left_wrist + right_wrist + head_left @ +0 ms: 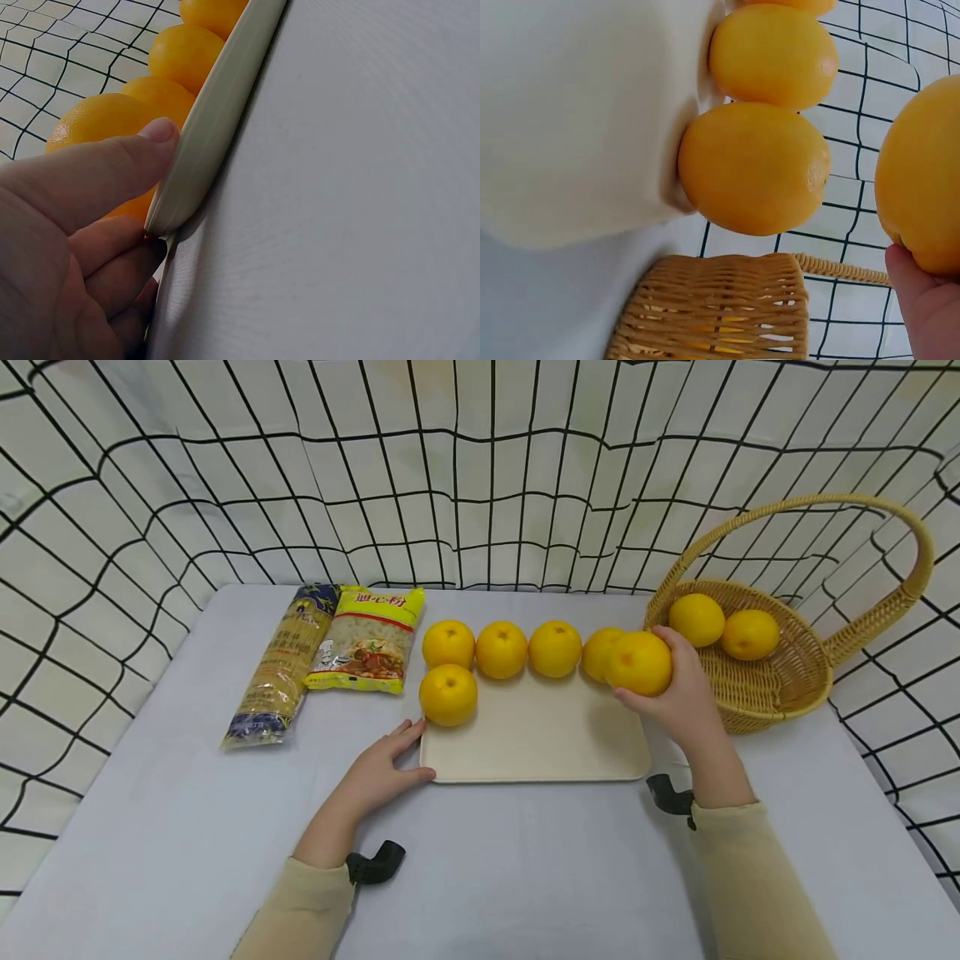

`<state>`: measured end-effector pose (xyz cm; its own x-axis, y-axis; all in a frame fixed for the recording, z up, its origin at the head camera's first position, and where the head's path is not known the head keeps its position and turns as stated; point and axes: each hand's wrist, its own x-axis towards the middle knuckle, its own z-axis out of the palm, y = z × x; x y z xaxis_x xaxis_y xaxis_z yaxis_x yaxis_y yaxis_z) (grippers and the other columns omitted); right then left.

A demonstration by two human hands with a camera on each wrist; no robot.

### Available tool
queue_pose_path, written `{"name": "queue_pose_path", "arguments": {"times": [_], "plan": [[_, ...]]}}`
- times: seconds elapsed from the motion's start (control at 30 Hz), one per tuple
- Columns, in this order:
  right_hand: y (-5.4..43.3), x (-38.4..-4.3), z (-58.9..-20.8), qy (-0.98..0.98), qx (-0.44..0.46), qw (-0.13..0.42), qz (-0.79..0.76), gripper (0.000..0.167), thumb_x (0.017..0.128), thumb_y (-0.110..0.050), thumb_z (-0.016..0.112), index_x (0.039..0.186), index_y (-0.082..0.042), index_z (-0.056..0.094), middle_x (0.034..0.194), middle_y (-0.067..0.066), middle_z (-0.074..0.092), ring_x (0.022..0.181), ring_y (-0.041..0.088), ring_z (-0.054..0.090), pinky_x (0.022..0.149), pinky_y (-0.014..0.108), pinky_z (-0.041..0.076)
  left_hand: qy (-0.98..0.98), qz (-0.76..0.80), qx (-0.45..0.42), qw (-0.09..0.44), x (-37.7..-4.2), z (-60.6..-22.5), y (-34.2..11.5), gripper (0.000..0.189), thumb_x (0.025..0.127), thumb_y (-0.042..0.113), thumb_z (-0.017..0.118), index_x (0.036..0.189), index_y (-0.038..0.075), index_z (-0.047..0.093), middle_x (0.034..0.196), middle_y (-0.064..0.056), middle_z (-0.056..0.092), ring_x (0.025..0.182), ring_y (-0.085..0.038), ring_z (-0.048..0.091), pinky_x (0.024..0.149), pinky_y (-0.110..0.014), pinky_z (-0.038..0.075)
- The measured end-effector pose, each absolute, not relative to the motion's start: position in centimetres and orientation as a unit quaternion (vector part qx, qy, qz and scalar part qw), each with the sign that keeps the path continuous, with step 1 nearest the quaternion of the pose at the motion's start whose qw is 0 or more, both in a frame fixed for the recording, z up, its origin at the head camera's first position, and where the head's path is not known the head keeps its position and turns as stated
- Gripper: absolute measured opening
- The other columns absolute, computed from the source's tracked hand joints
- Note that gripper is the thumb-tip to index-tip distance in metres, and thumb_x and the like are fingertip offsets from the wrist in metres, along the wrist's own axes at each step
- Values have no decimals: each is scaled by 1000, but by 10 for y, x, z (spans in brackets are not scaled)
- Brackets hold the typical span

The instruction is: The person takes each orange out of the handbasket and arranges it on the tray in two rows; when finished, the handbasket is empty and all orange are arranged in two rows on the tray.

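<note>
Right grip [687,695] holds orange [640,663] near right edge of roomy tray [540,739].

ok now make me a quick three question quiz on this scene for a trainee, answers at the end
1. How many round, yellow-orange fruits sit on the cream, rectangular tray?

2. True or false: the right hand grips a fruit while the tan, woven wicker basket holds others.

3. Seen from the person's side, which corner of the tray does the left hand touch?
a) far right
b) near left
c) near right

Key:
1. Five
2. True
3. b
</note>
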<state>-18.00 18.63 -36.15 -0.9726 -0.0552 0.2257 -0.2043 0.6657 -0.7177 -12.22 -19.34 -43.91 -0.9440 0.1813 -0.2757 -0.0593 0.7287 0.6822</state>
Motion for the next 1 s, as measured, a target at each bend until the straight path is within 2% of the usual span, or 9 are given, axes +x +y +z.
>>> {"name": "queue_pose_path", "arguments": {"times": [0.17, 0.4, 0.57, 0.83, 1.0], "plan": [[180, -179, -363, -904, 73, 62, 417, 89, 67, -32, 80, 138, -13, 30, 140, 13, 35, 118, 33, 39, 99, 57, 32, 915, 367, 32, 165, -122, -439, -194, 81, 77, 46, 66, 144, 24, 26, 151, -8, 19, 136, -44, 16, 107, -59, 17], [172, -180, -367, -896, 97, 53, 430, 86, 66, -24, 81, 136, -18, 32, 140, 14, 28, 120, 34, 36, 100, 58, 30, 916, 364, 29, 168, -122, -438, -193, 81, 77, 46, 66, 144, 24, 26, 152, -9, 19, 135, -44, 16, 107, -59, 17], [167, -182, -370, -893, 101, 32, 436, 88, 67, -24, 81, 137, -20, 28, 139, 15, 26, 118, 35, 37, 99, 58, 31, 916, 364, 30, 167, -122, -437, -193, 81, 77, 47, 66, 144, 25, 26, 151, -9, 20, 136, -43, 17, 107, -59, 17], [164, -182, -372, -865, 119, -10, 486, 89, 71, -6, 69, 141, -21, 16, 142, 13, 19, 118, 30, 38, 97, 50, 38, 917, 362, 30, 166, -123, -439, -192, 80, 77, 47, 66, 144, 26, 26, 151, -8, 20, 136, -42, 18, 107, -60, 18], [162, -182, -371, -862, 125, -17, 491, 93, 71, -10, 74, 140, -17, 13, 141, 15, 23, 122, 32, 37, 98, 53, 37, 917, 363, 28, 166, -123, -439, -193, 80, 77, 47, 66, 144, 26, 26, 151, -8, 20, 136, -42, 18, 107, -59, 18]]}}
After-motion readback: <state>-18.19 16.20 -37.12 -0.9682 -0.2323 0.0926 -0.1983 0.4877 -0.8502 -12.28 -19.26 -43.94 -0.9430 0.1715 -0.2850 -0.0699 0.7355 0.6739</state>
